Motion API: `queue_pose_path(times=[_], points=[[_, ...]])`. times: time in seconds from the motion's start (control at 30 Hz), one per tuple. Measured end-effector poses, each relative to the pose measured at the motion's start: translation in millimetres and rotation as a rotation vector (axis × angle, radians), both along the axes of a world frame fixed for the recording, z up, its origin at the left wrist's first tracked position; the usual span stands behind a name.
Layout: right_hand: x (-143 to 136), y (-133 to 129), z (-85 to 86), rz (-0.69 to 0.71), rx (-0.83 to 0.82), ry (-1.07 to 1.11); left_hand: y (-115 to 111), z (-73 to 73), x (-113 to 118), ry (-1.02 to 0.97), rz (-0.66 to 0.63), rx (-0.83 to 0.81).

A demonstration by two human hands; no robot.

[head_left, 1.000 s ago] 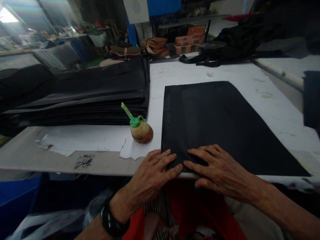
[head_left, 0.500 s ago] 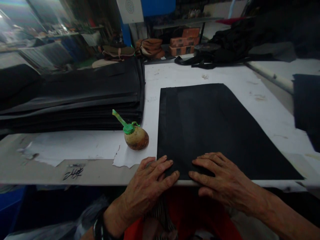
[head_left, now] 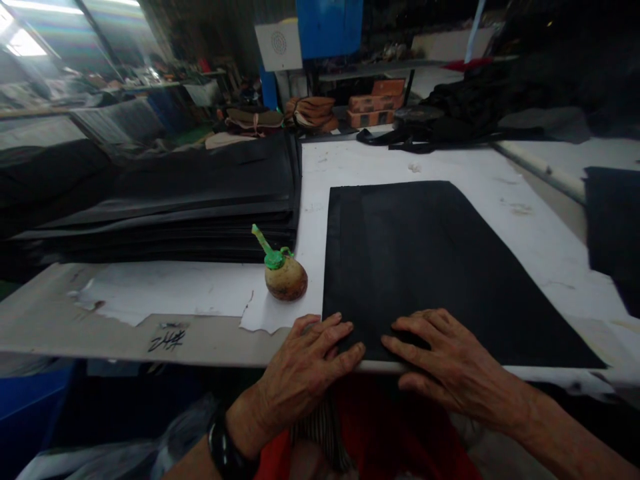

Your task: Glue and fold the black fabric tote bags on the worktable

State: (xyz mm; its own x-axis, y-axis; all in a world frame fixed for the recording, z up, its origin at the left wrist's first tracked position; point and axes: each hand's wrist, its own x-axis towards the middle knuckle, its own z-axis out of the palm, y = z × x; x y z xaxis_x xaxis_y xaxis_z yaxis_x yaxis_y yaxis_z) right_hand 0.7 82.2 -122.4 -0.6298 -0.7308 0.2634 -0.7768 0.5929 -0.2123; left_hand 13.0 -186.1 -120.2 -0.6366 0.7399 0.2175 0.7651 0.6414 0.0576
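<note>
A flat black sheet [head_left: 420,260], fabric or leather-like, lies on the white-covered table in front of me, its near edge along the table's front edge. My left hand [head_left: 310,353] rests on its near left corner, fingers stretched out. My right hand [head_left: 440,360] lies on the same near edge a little further right, fingers spread with the tips on the sheet. A gap of bare black sheet shows between the two hands. Just beyond my left hand stands a round, tan squeeze bottle [head_left: 286,279] with a green-smeared spout tilted to the left.
A thick stack of black sheets [head_left: 200,193] fills the table's left side. At the back sit orange-brown boxes [head_left: 373,110], brown bundles [head_left: 311,113] and a heap of black material [head_left: 465,107]. Another dark piece [head_left: 615,227] lies at the right edge.
The view has shifted slightly, so the table's contents sit a little further right and lower. Both hands keep nearly the same place on the black sheet.
</note>
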Motion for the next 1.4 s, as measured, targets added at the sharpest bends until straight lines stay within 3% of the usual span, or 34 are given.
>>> queue_pose_path(times=[0.2, 0.37, 0.53, 0.63, 0.8, 1.07, 1.27, 1.4], points=[[-1.6, 5.7, 2.7, 0.028, -0.150, -0.198, 0.1, 2.8, 0.8, -0.016, -0.002, -0.008], [-1.7, 6.6, 3.1, -0.026, -0.046, -0.186, 0.7, -0.1, 1.3, -0.022, 0.010, -0.023], [-4.1, 7.8, 3.3, 0.027, -0.030, -0.290, 0.3, -1.8, 2.0, -0.032, 0.010, -0.036], [-5.2, 9.4, 3.6, -0.006, -0.038, -0.269, -0.4, -1.8, 1.9, -0.048, 0.013, -0.044], [-3.2, 8.9, 6.3, 0.068, -0.049, -0.272, -1.0, -1.8, 2.4, -0.059, 0.013, -0.039], [8.2, -3.5, 1.7, 0.046, 0.054, -0.041, -3.3, -1.7, 1.5, -0.079, -0.003, -0.024], [7.0, -4.8, 2.1, 0.036, 0.019, -0.084, -17.7, 5.1, 1.1, -0.093, 0.023, 0.083], [5.7, -4.8, 11.5, 0.009, -0.010, -0.180, -29.1, 6.2, 0.6, 0.033, -0.007, 0.001]])
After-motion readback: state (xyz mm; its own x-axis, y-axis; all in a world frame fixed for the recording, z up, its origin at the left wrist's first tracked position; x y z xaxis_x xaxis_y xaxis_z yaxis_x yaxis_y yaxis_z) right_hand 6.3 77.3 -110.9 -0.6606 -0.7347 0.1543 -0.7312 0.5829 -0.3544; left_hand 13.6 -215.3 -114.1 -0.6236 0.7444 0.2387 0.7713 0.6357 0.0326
